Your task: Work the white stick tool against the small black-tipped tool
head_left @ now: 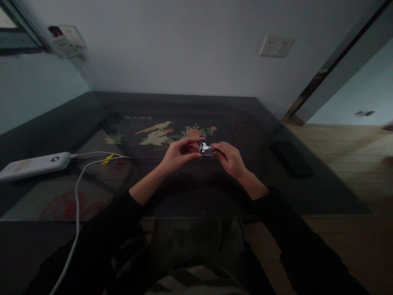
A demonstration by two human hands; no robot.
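Above the dark tabletop, a small shiny metal piece [206, 150] sits between my two hands. Its silver surface catches the light, but its exact kind is too small to tell. My left hand [181, 155] grips its left edge between thumb and fingers. From the other side, my right hand [229, 157] is closed at the right end of the piece, where a thin dark part [218, 151] shows along the fingers. What the right fingertips press on is partly hidden.
A glass-like dark table [233, 196] shows a flower-and-bird picture [159, 133]. At left lies a white power bank [37, 166] with a white cable [77, 196] running toward me. A dark flat phone-like object [292, 159] lies at right. Behind rises a wall with sockets [276, 46].
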